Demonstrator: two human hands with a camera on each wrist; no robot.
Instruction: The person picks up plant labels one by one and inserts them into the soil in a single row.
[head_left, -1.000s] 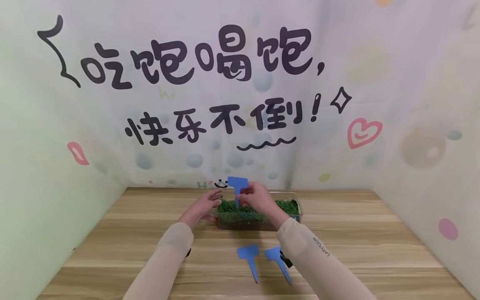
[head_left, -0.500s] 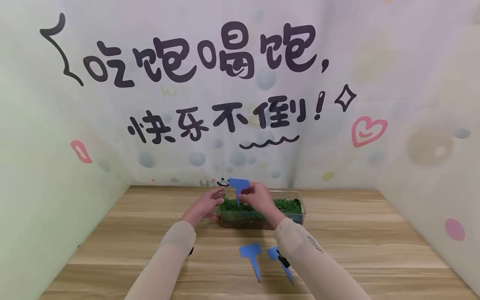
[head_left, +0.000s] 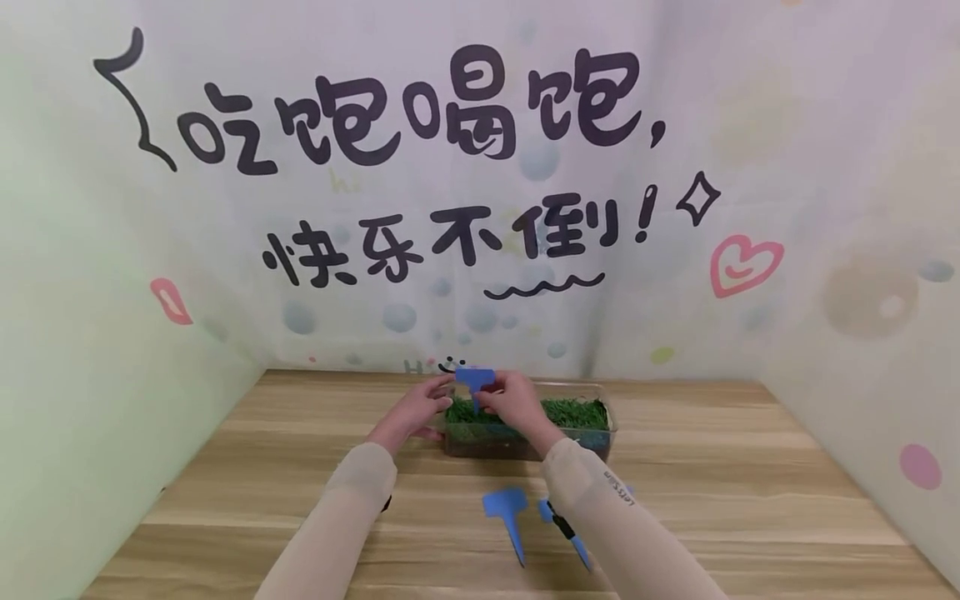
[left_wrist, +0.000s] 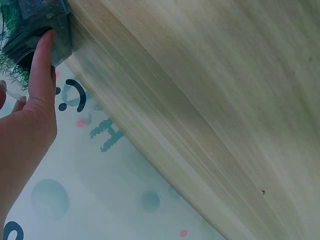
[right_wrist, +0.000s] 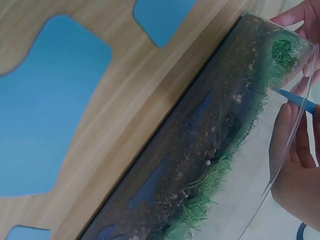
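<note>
My right hand (head_left: 517, 402) pinches a blue T-shaped plant label (head_left: 476, 378) upright, its pointed end down at the grass. That grass (head_left: 573, 413) fills a clear rectangular planter box (head_left: 487, 450) with dark soil under it. In the right wrist view the label's tip (right_wrist: 287, 94) meets the green blades near one end of the box. My left hand (head_left: 416, 410) rests against the box's left end; the left wrist view shows a straight finger (left_wrist: 42, 65) along the wall. Part of the right hand's grip is hidden in that wrist view.
One blue plant label (head_left: 506, 503) lies on the wooden table (head_left: 300, 467) before the box. Another label (head_left: 581, 553) is partly covered by my right sleeve, and a small blue piece (head_left: 628, 489) shows beyond it. A printed cloth wall (head_left: 375, 325) stands behind.
The held plant label has moved down toward the grass, along with my right hand. My left hand stays at the box's end. The head view has shifted slightly.
</note>
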